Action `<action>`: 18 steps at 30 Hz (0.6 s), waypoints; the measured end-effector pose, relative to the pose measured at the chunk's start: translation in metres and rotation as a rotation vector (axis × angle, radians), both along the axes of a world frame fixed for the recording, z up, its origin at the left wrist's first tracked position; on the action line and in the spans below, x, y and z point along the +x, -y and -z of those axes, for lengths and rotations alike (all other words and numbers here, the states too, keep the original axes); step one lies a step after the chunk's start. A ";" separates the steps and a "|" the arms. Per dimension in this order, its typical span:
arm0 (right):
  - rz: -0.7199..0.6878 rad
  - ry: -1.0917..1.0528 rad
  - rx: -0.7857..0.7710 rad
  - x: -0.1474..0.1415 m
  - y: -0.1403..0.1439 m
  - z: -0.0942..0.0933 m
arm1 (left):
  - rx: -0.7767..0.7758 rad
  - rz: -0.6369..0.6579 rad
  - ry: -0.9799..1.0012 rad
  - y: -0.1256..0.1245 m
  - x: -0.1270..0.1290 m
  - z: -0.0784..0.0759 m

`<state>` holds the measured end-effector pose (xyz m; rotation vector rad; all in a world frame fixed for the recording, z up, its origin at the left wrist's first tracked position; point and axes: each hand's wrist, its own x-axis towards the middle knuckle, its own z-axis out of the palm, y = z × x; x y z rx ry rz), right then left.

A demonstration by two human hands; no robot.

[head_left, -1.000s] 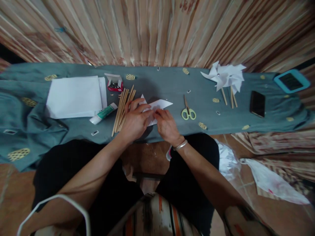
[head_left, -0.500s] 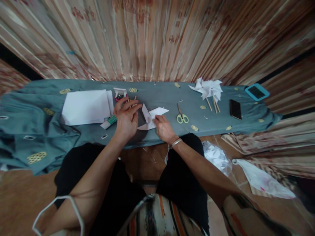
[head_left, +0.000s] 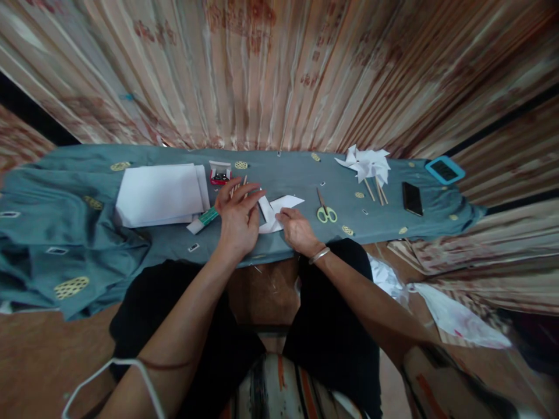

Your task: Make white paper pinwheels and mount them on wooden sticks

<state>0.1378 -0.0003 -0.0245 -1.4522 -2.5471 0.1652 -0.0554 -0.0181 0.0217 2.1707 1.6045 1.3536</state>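
Observation:
A white paper pinwheel piece, cut and partly folded, lies on the cloth-covered table between my hands. My right hand, a silver bangle at its wrist, pinches the paper's right side between thumb and fingers. On the left, my left hand hovers with fingers stretched and apart, its fingertips by the paper's upright flap. Thin wooden sticks show partly behind those fingers. Beyond them stands an opened small red box with dark metal bits inside. Scissors with light green handles lie to the right of the paper.
White paper sheets and a green-and-white box lie at left. Finished paper pinwheels on sticks, a phone and a blue-framed device are at right. A curtain hangs behind; plastic bags are on the floor.
My left hand has come slightly closer to the paper, covering more of its left side. My right hand keeps its pinch. The whole view has shifted a little.

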 end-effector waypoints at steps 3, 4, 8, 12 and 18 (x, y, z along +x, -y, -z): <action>-0.012 -0.019 -0.003 0.004 -0.002 0.000 | -0.090 0.040 -0.041 -0.001 0.006 0.010; -0.015 -0.024 -0.005 0.005 -0.002 0.000 | -0.144 0.058 -0.065 -0.002 0.010 0.014; -0.033 -0.035 -0.016 0.006 -0.002 -0.001 | -0.299 0.181 -0.161 -0.003 0.028 0.030; -0.045 -0.048 -0.019 0.006 0.000 -0.002 | -0.292 0.231 -0.182 -0.004 0.037 0.039; -0.076 -0.083 0.028 0.010 0.003 0.003 | -0.306 0.220 -0.251 -0.005 0.037 0.044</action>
